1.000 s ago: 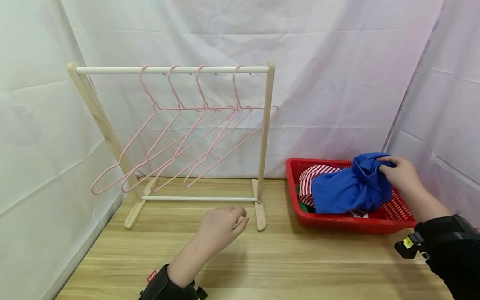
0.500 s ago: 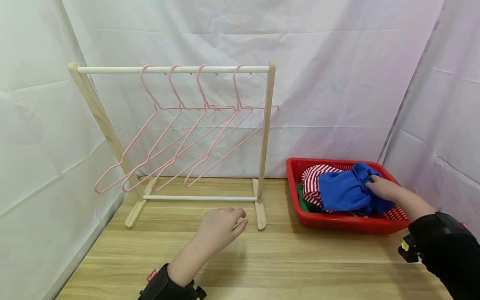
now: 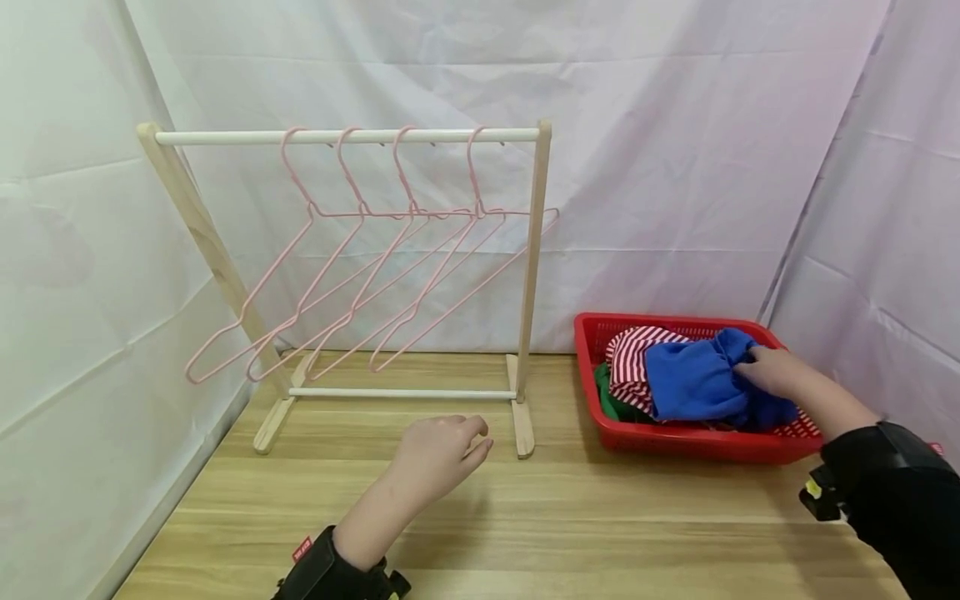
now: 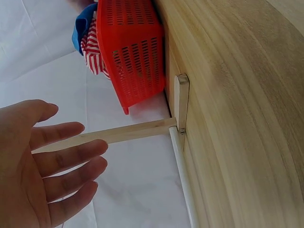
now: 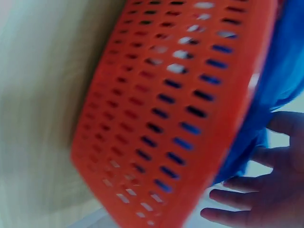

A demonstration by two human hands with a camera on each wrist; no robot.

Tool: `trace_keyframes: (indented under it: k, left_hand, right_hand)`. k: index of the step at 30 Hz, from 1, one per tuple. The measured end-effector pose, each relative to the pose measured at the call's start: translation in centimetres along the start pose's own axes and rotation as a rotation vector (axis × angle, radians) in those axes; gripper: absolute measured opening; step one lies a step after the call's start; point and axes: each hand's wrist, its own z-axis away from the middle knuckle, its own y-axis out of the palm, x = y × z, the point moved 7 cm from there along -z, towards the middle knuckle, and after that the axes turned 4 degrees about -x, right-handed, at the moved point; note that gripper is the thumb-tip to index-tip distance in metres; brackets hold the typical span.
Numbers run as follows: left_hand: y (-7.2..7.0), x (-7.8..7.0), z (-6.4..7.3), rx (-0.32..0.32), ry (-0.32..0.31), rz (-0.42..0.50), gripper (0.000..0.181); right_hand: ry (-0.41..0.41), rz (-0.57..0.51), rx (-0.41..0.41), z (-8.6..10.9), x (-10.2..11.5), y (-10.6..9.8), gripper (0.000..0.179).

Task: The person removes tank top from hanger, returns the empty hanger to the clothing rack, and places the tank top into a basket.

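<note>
My right hand [image 3: 772, 371] is over the right side of a blue cloth garment [image 3: 693, 379], its fingertips at the bunched fabric. In the right wrist view its fingers [image 5: 237, 199] are spread apart beside the blue garment [image 5: 285, 61]. The garment lies crumpled in a red plastic basket [image 3: 697, 446], partly over a red-and-white striped garment [image 3: 630, 362]. A green cloth [image 3: 615, 407] shows beneath. My left hand [image 3: 442, 454] hovers above the wooden table, holding nothing, with loosely bent fingers; the left wrist view shows the same left hand [image 4: 47, 166] with fingers apart.
A clothes rack with a white top bar [image 3: 232, 137] and wooden posts [image 3: 534, 258] stands behind my left hand. Several pink hangers [image 3: 337, 250] hang from the bar. White sheets [image 3: 675, 167] enclose the wooden table [image 3: 562, 525] at the back and sides.
My right hand has lowered the raised, bunched part of the blue garment into the basket and moved slightly left and down. My left hand has stayed almost still.
</note>
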Motion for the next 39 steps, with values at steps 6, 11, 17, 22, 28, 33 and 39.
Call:
trace_keyframes:
  k: [6,11,17,22,28,33,39]
  left_hand:
    - [0.3,0.3,0.3,0.043,-0.029,0.008,0.021]
    - [0.4,0.4,0.5,0.033,-0.033,0.005,0.020]
    - [0.6,0.4,0.9,0.023,-0.029,-0.001,0.019]
    - [0.8,0.7,1.0,0.047,-0.051,-0.006,0.021]
    - [0.8,1.1,1.1,0.067,-0.070,0.019,0.022]
    - [0.4,1.6,1.1,0.059,-0.077,0.014,0.022]
    - [0.1,2.6,0.8,0.040,-0.088,-0.015,0.020]
  right_hand:
    - [-0.084,-0.043,-0.016,0.2,2.1,-1.0,0.080]
    - [-0.054,-0.121,0.075,0.1,2.5,0.1,0.096]
    - [-0.043,-0.136,0.077,-0.8,3.1,1.7,0.104]
    - [-0.018,-0.142,0.061,-1.3,3.9,2.4,0.108]
    - [0.018,-0.128,0.041,-1.2,4.9,2.4,0.109]
    - [0.034,-0.107,0.022,-0.5,5.9,1.7,0.106]
    - [0.036,-0.014,-0.060,0.7,8.3,0.4,0.087]
